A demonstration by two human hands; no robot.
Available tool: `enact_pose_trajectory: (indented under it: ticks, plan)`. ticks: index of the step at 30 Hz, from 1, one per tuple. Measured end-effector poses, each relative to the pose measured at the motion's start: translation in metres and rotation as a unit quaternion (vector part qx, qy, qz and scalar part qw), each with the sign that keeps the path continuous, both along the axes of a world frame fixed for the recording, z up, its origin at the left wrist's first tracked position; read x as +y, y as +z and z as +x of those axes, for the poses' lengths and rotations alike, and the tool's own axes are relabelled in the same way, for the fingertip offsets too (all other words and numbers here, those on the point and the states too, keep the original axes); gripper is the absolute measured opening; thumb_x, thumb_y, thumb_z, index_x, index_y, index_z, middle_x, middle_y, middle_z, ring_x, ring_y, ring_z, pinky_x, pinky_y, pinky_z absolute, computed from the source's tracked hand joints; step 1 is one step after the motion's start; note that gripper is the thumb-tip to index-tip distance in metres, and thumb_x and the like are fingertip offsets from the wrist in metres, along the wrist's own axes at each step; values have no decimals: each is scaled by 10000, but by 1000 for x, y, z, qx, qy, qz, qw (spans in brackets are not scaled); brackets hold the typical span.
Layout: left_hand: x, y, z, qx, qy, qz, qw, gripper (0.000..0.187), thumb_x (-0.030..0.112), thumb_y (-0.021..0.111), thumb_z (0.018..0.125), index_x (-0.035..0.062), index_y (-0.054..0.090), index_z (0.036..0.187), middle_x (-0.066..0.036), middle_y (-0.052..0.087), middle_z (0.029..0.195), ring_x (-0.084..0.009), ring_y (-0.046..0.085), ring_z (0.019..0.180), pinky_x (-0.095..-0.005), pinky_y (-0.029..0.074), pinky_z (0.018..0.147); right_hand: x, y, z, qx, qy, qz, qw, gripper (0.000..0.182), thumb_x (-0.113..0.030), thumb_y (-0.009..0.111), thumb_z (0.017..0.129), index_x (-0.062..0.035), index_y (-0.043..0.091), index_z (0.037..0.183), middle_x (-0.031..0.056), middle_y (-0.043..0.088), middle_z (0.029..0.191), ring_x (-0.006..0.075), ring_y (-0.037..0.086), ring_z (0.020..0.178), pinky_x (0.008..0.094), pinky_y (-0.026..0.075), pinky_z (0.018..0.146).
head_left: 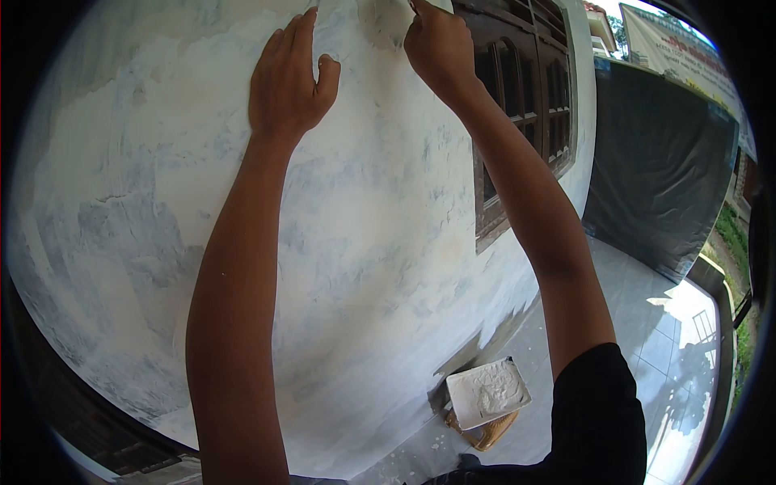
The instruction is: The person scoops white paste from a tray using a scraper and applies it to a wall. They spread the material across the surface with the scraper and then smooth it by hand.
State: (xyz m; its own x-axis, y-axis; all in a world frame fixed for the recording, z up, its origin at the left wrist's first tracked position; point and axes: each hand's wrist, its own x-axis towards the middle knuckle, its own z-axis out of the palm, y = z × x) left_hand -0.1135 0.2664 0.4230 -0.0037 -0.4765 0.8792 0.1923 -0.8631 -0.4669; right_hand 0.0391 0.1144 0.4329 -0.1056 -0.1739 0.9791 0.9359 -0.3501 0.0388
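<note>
My left hand (289, 85) lies against the patchy white wall (356, 242), its fingers stretched upward and the thumb held apart. Nothing shows in it. My right hand (440, 50) is closed near the top edge of the view, beside the window. A small dark tip (414, 7) shows at its fingers, but the rest of what it grips is cut off by the frame. Grey streaks and smeared whitish patches cover the wall around both hands.
A brown wooden window (525, 89) with shutters is set in the wall at right. Below, a white tray (491, 394) of white paste rests on a tan stool (485, 435). A dark sheet (659, 162) hangs at the right, over the tiled floor (647, 339).
</note>
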Motion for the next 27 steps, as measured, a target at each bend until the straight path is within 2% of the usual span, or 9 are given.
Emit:
enact_pose_trajectory:
  ticks: [4, 7, 10, 12, 16, 23, 24, 25, 27]
  plan:
    - [-1, 0, -1, -8, -21, 5, 1000, 555, 160, 501, 864, 31, 501, 1404, -220, 636, 1202, -393, 627, 1074, -455, 476, 1021, 33, 20, 1, 24, 6, -67, 997, 386, 29, 481, 868, 47, 624, 1225, 276, 689, 940, 439, 681, 839, 508, 549, 730]
    - [-6, -1, -10, 47, -35, -42, 997, 621, 114, 503, 815, -113, 428, 1389, -356, 547, 1286, -483, 539, 1192, -495, 424, 1064, 47, -38, -25, -72, -50, -56, 995, 341, 37, 542, 826, 44, 588, 1165, 227, 687, 1001, 380, 698, 864, 434, 589, 682]
    - [-7, -1, -11, 40, -49, -28, 998, 620, 121, 493, 810, -113, 436, 1382, -358, 558, 1252, -484, 557, 1142, -493, 447, 1022, 19, -113, -53, -102, -26, -163, 981, 535, 47, 615, 780, 89, 533, 1307, 287, 614, 1266, 403, 648, 1133, 397, 619, 699]
    - [-7, 0, -10, 36, -46, -22, 998, 617, 123, 496, 811, -114, 439, 1378, -361, 556, 1254, -486, 557, 1141, -495, 446, 1023, -6, -132, -59, -73, 39, -186, 979, 501, 57, 605, 804, 32, 562, 1302, 240, 653, 1224, 355, 692, 1045, 390, 617, 707]
    - [-5, -1, -8, 33, -10, -23, 999, 611, 127, 500, 816, -110, 441, 1375, -362, 551, 1266, -490, 554, 1148, -501, 447, 1020, -24, -96, -32, -28, 103, -95, 990, 370, 38, 576, 861, 24, 618, 1228, 220, 706, 1064, 381, 707, 821, 409, 595, 706]
    - [-2, -1, -6, 37, 22, -33, 999, 618, 136, 501, 824, -100, 430, 1390, -337, 542, 1321, -483, 528, 1215, -499, 415, 1074, 3, -3, 40, -10, 25, -2, 1000, 408, 40, 473, 867, 57, 610, 1251, 292, 687, 1019, 454, 681, 906, 500, 555, 792]
    - [-1, 0, -6, 35, 25, -32, 999, 617, 136, 501, 826, -100, 428, 1392, -335, 540, 1325, -484, 524, 1223, -498, 405, 1086, -3, -4, 15, 158, -1, -110, 981, 415, 48, 461, 869, 61, 604, 1258, 310, 665, 1105, 453, 667, 992, 482, 549, 854]
    - [-2, -1, -6, 34, 27, -33, 999, 616, 135, 501, 829, -100, 427, 1394, -334, 538, 1330, -484, 519, 1231, -496, 395, 1098, 11, -14, 23, 36, -58, -95, 993, 417, -1, 546, 849, 48, 610, 1258, 261, 703, 1017, 401, 704, 833, 432, 581, 752]
    - [-3, -1, -7, 36, 20, -34, 999, 618, 136, 501, 829, -99, 424, 1396, -336, 537, 1328, -486, 518, 1230, -498, 395, 1098, 34, -55, 16, -21, -85, -82, 993, 521, 74, 563, 774, 95, 535, 1294, 288, 647, 1156, 415, 692, 950, 435, 608, 700]
